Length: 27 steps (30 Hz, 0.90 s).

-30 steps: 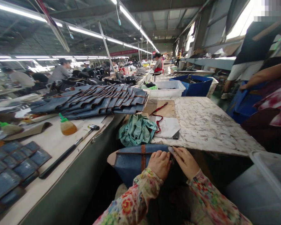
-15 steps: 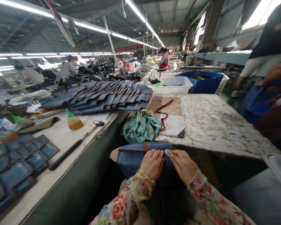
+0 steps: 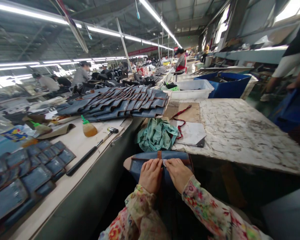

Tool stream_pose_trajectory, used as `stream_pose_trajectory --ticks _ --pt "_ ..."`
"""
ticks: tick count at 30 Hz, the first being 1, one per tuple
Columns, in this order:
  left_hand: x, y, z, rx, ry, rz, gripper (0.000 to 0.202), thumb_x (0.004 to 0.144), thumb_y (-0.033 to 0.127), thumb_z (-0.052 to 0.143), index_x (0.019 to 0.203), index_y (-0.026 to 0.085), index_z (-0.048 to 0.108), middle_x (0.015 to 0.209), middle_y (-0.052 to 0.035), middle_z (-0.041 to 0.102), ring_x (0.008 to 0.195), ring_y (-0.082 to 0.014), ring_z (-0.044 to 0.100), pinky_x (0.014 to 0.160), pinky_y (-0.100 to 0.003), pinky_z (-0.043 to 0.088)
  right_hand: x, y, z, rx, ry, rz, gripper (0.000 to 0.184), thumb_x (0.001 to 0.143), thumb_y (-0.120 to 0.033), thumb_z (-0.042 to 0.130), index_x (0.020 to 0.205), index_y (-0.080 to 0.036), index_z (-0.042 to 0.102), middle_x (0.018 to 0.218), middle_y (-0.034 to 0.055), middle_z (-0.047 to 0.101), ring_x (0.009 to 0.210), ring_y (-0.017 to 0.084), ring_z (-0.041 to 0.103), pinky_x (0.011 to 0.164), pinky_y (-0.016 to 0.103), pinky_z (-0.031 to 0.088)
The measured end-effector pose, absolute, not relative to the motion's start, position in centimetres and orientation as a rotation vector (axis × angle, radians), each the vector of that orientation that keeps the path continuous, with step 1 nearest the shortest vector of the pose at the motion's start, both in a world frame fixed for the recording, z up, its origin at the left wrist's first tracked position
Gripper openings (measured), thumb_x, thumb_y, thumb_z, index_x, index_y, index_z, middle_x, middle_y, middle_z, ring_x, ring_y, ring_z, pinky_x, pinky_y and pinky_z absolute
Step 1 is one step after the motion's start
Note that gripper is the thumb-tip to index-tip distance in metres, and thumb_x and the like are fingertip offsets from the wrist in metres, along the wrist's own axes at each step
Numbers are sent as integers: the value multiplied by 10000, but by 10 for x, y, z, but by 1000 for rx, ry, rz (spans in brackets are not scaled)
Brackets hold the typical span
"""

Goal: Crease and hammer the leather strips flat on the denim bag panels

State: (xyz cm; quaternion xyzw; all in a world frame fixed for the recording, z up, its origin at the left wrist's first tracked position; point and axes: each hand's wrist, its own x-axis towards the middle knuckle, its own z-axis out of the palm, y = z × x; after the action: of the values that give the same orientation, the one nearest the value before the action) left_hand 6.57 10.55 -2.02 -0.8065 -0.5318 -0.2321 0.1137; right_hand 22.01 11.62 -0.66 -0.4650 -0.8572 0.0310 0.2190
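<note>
By the workbench [image 3: 240, 133], left hand [image 3: 150, 175] and right hand [image 3: 178, 173] pinch one blue panel [image 3: 137, 165].

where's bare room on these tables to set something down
Widest bare patch: the stained white tabletop right of the white sheet. A narrower pale strip of bench lies between glue bottle and hammer. Crowded: the blue piece stack, teal cloth, and the blue piece under the left hand and right hand.

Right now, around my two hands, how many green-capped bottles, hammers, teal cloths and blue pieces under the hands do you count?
green-capped bottles: 2
hammer: 1
teal cloth: 1
blue piece under left hand and right hand: 1
Total: 5
</note>
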Motion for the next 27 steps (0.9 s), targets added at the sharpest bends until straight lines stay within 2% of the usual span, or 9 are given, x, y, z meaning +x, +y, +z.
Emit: stream_pose_trajectory --ticks 8,15,19,22,27 --pt "62 91 -30 -2265 -1619 -700 357 863 214 347 1196 160 463 1214 -67 515 1099 -208 447 863 -349 377 231 121 -4 -1273 -2331 249 296 774 -100 499 1053 -172 566 953 64 552 884 192 472 827 324 429" --pt "67 91 -27 -2315 -1654 -694 346 851 211 377 1182 183 472 1157 -75 543 1026 -200 488 846 -350 381 244 130 -2 -1230 -2323 414 268 792 -173 487 1040 -188 588 940 58 560 886 176 492 835 318 403" --pt "67 95 -17 -2334 -1766 -698 285 853 216 381 1106 193 509 1087 -71 560 972 -196 501 799 -348 399 248 139 -2 -1169 -2387 562 292 811 -229 459 1071 -175 582 939 70 564 892 189 501 828 342 402" --pt "69 102 -8 -2368 -1871 -684 216 852 222 387 1001 199 543 1003 -49 567 907 -186 512 751 -330 419 247 147 3 -1128 -2434 626 295 815 -228 447 1059 -161 598 877 70 579 853 181 524 797 316 417" --pt "71 110 -4 -2457 -1865 -737 173 833 185 412 921 209 559 936 -29 558 870 -158 508 763 -296 423 242 157 12 -1072 -2502 643 260 819 -209 435 983 -202 637 814 35 605 778 159 544 733 279 432"
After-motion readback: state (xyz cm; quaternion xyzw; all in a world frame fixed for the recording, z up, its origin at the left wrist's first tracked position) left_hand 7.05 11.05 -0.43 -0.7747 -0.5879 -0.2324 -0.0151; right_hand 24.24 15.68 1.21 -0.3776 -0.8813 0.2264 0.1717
